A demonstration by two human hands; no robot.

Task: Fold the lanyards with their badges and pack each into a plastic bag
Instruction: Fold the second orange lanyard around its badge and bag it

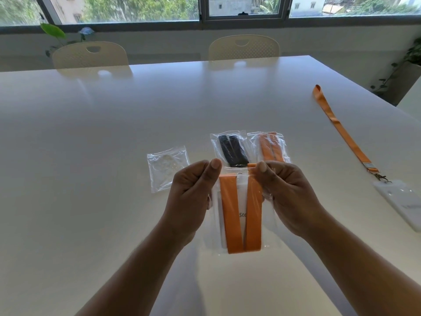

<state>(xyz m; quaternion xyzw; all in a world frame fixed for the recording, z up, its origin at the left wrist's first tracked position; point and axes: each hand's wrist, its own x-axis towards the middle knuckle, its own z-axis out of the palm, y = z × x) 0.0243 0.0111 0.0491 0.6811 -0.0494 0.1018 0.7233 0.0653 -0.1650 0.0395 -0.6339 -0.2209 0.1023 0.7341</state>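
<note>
I hold a clear plastic bag [239,174] upright above the table, with a folded orange lanyard [230,215] and its badge inside. My left hand [191,192] pinches the bag's top left corner. My right hand [287,195] pinches the top right corner. Behind it lie two packed bags: one with a black lanyard [232,151], one with an orange lanyard [270,148]. An empty plastic bag [167,169] lies to the left. At the right, an unfolded orange lanyard [341,131] stretches out with its clear badge holder [401,201].
The white table [91,156] reaches far back. Two cream chairs [90,54] [243,47] stand at its far side under a window. Potted plants [410,58] stand at the right, past the table's edge.
</note>
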